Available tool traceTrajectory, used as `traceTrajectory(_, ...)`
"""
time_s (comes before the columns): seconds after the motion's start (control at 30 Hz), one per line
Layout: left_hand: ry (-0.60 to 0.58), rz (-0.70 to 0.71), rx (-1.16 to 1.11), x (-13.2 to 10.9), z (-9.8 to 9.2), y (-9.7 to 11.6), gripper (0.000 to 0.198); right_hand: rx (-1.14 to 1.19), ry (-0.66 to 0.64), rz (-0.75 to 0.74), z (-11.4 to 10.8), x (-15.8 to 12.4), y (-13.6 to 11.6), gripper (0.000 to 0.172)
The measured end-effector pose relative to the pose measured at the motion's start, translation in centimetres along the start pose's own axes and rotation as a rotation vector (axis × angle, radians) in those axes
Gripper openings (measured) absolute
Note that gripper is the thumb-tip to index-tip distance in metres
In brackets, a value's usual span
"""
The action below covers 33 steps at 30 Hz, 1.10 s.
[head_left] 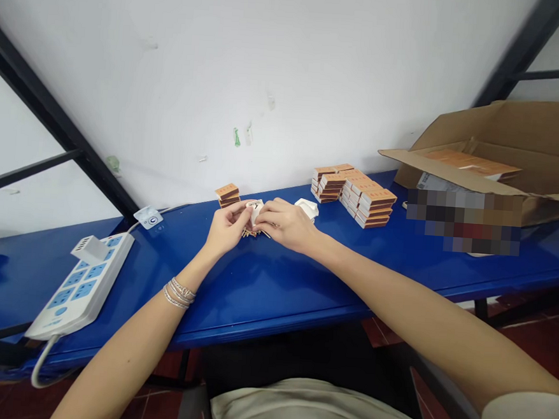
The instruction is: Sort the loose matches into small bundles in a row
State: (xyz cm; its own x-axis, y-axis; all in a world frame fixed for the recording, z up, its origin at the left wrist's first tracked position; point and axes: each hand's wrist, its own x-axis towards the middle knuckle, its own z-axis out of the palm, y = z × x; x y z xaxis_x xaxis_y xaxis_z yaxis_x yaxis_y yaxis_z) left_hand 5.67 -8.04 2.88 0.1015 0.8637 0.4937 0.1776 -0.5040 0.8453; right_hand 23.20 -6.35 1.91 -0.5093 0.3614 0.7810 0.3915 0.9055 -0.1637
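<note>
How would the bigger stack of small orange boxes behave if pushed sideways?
This stack would probably shear or topple: its layers sit loose and uneven. Each box looks light, likely thin card. The smooth blue table may let it slide.

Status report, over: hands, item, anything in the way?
Left hand, right hand pinch small white box. Thin sticks beneath, on blue table. Orange box stacks apart.
</note>
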Motion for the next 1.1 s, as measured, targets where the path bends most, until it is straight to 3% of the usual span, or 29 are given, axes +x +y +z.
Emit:
traceTrajectory(0.23, -0.022, 0.012, 0.016, -0.2, 0.1, 0.2, 0.042, 0.01, -0.045, -0.051, -0.1, 0.2, 0.1, 0.018)
traceTrajectory(0.43, -0.021, -0.016, -0.028, -0.1, 0.1, 0.1, 0.04, 0.077, -0.009, -0.046, 0.1, 0.3, 0.1, 0.017)
traceTrajectory(0.63, -0.013, -0.089, -0.143, 0.2, 0.0, 0.1, 0.039, 0.174, 0.172, 0.103, 0.3, 0.2, 0.1, 0.009)
traceTrajectory(0.83, -0.064, -0.093, -0.194, 0.2, -0.1, 0.2, 0.036, 0.279, 0.22, 0.286, -0.6, 0.7, -0.2, 0.012)
traceTrajectory(1.0, -0.053, 0.001, -0.011, -0.1, -0.3, -0.8, 0.033, 0.284, 0.272, 0.363, -1.3, 1.0, 0.9, 0.014)
traceTrajectory(1.1, -0.046, 0.034, 0.093, -0.2, -0.2, -1.3, 0.029, 0.335, 0.22, 0.429, -1.8, 1.1, 2.0, 0.018)
